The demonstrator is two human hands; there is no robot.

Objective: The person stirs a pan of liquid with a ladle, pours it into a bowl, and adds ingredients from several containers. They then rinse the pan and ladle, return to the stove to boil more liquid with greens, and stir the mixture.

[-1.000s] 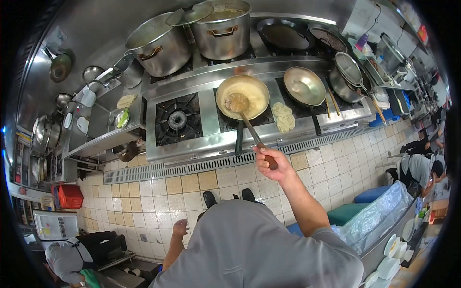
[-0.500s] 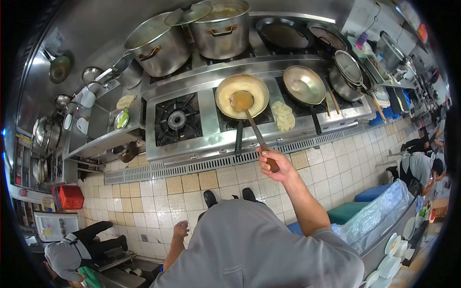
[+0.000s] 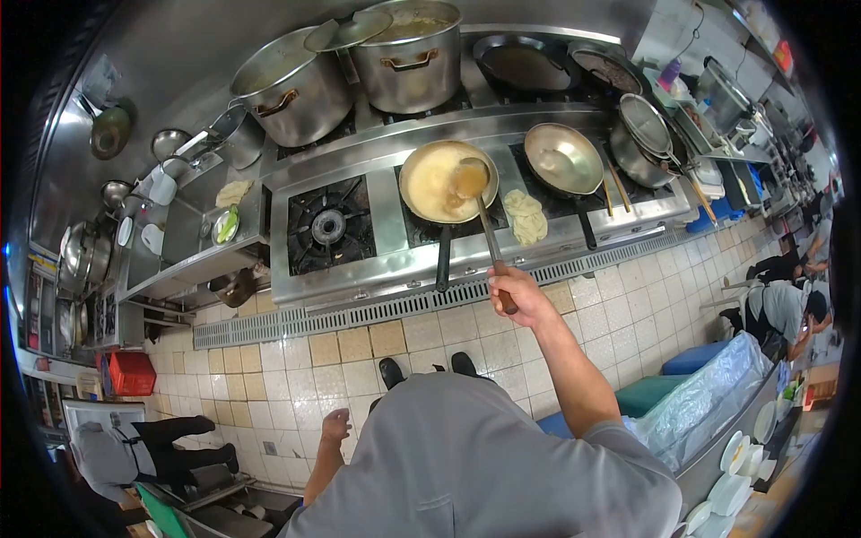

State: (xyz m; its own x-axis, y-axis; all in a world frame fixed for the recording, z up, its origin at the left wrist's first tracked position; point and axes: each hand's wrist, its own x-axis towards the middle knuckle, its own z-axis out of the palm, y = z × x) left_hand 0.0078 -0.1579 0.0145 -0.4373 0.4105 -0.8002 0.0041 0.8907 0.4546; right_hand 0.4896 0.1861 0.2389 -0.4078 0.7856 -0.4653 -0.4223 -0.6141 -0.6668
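Observation:
My right hand point(image 3: 517, 294) is wrapped round the brown wooden handle of a ladle point(image 3: 485, 224). The ladle's bowl, holding brownish liquid, is tilted over the right side of a frying pan point(image 3: 413, 204). Pale, foamy liquid point(image 3: 434, 172) covers the bottom of the pan, with a brown patch near the ladle. This pan sits on a burner, its black handle pointing towards me. Low beside my body, my left hand point(image 3: 335, 425) hangs with loosely bent fingers and holds nothing. A crumpled cloth point(image 3: 526, 217) lies on the stove just right of the pan.
Another pan point(image 3: 565, 160) rests on the burner to the right, near a pot with a strainer point(image 3: 646, 125). Two large stockpots point(image 3: 408, 76) stand behind. At left is a bare burner point(image 3: 329, 227). One person point(image 3: 112, 457) is behind me at left, others point(image 3: 780, 314) at far right.
The ladle's bowl has moved right within the pan and tipped, and my right hand has shifted slightly right. More pale liquid now spreads over the pan. The person at left has moved.

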